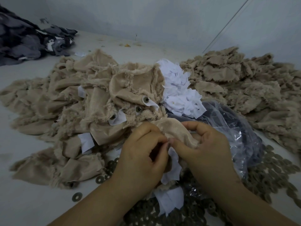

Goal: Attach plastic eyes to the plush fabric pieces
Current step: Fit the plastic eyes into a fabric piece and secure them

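Both the left hand [143, 154] and right hand [206, 150] pinch a beige plush fabric piece [175, 132], its smooth backing upward, fuzzy edges fraying. Just below the fingertips [171, 141] hangs a white paper tag [173, 167].

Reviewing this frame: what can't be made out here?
- Head view: what the left hand and right hand pinch against the beige plush piece; their own fingers hide it.
- Contents of the clear plastic bag: dark, blurred by glare.
- Washers: pile cut off by the bottom edge.
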### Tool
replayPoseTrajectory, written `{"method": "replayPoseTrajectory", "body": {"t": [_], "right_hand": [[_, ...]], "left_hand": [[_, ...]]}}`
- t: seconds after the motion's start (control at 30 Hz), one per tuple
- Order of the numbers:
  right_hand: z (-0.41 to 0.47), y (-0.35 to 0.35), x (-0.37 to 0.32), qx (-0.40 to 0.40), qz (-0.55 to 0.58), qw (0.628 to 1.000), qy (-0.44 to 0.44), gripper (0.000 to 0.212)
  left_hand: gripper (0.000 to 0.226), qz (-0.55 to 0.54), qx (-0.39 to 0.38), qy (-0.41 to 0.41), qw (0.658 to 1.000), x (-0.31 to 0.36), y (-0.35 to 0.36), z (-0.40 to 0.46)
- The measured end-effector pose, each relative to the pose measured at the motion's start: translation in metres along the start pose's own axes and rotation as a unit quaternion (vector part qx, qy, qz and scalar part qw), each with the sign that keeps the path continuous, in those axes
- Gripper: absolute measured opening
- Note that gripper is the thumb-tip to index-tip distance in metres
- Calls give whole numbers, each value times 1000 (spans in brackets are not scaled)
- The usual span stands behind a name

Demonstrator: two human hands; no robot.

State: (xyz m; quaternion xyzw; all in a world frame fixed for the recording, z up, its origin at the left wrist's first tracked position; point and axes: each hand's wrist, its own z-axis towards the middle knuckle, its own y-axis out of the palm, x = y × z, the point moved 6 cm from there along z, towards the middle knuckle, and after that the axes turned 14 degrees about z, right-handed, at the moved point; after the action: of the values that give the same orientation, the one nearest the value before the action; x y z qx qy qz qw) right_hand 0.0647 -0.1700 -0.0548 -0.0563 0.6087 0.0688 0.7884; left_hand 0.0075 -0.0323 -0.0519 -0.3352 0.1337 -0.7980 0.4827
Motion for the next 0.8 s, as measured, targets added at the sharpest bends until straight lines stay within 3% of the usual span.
{"method": "replayPoseTrajectory", "body": {"t": [0.17, 0.33, 0.47, 0.8], "right_hand": [[-6, 3, -6, -6, -73, 996, -53, 32], [-6, 3, -4, 0, -89, 995, -50, 30], [-2, 0, -1, 5, -32, 999, -14, 27], [0, 0, 7, 2, 57, 997, 56, 22]], "left_hand": [[9, 0, -5, -12, 1000, -1, -1, 1], [10, -71, -38, -104, 991, -10, 1, 2], [9, -108, -63, -162, 979, -15, 4, 2], [14, -59, -51, -137, 987, -14, 4, 2]]}}
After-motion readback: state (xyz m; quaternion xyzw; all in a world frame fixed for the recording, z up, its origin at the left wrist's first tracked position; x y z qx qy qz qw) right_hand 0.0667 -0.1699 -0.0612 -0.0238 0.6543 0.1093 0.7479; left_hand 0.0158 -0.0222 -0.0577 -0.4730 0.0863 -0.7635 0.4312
